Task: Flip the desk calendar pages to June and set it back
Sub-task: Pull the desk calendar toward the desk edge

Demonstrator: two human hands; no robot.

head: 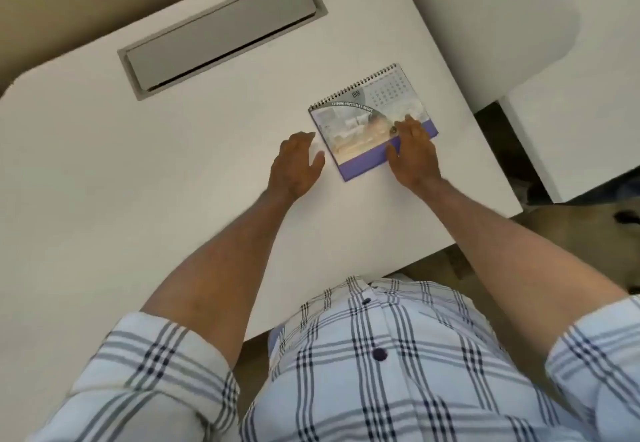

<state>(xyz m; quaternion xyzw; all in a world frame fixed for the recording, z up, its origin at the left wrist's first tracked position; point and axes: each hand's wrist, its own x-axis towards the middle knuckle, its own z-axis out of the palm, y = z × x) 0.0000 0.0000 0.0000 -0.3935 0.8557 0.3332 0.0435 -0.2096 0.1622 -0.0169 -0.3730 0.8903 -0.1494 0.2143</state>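
A spiral-bound desk calendar (pixel 360 123) with a purple base stands on the white desk (pixel 173 171), right of centre. Its facing page shows a photo, a date grid and a curved dark banner. My right hand (pixel 414 154) rests on the calendar's lower right corner, fingers spread over the page and the purple edge, thumb against the front edge. My left hand (pixel 296 164) hovers just left of the calendar with its fingers apart, holding nothing and not touching the calendar.
A grey cable-tray flap (pixel 221 33) is set into the desk at the back left. A second white desk surface (pixel 571 123) adjoins on the right, with a dark gap (pixel 502 143) between them. The desk's front edge runs near my body.
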